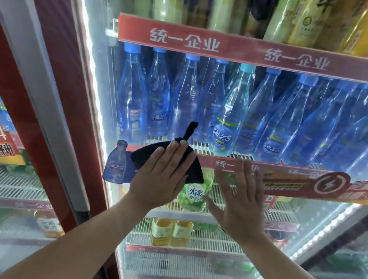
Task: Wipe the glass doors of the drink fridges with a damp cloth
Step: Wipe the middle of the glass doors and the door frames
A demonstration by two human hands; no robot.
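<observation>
A black cloth (194, 173) lies flat against the glass door (255, 264) of the middle drink fridge, level with the lower red shelf strip. My left hand (160, 176) presses on the cloth with straight fingers pointing up. To its right, my right hand (240, 200) is spread flat with its fingers apart, on or just off the bare glass; it looks slightly blurred. One corner of the cloth sticks up above my left fingertips.
Behind the glass stand rows of blue water bottles (230, 112), green and yellow bottles above and below. A red door frame (50, 86) separates this fridge from another glass door at the left. A bottle-shaped sticker (116, 165) sits left of the cloth.
</observation>
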